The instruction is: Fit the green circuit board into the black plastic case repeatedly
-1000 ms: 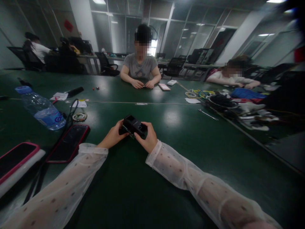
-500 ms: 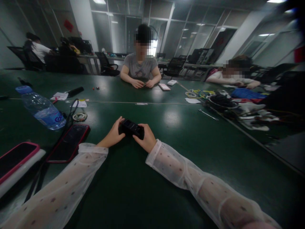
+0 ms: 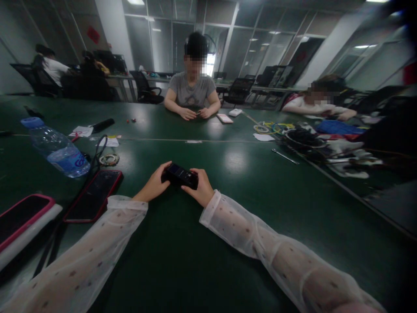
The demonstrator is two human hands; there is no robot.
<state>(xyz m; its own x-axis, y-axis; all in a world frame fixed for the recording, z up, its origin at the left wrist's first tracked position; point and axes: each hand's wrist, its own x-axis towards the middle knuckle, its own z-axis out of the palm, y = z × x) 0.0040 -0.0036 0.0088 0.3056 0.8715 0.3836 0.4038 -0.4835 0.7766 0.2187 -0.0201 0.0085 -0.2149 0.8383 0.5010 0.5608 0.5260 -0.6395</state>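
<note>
Between my two hands is a small black box-shaped device (image 3: 180, 174) with a dark screen and faint light marks on its upper face; I cannot make out its exact kind. My left hand (image 3: 157, 181) grips its left end, thumb at the near side. At the right end, my right hand (image 3: 201, 186) holds it between thumb and fingers. Parts of both ends are hidden by the fingers. A phone in a red case (image 3: 94, 195) lies left of my left hand, face up on the green table (image 3: 182, 261).
A tilted-looking water bottle (image 3: 58, 150), a bracelet (image 3: 109, 160) and a pink-edged phone (image 3: 24, 217) are on the left. At right are a wrench (image 3: 285, 156) and a heap of cables and parts (image 3: 325, 148). A person (image 3: 192, 89) sits opposite; another leans at right.
The device has shifted very slightly in my hands, and the fingers of my left hand have come down a little. Both hands keep their hold.
</note>
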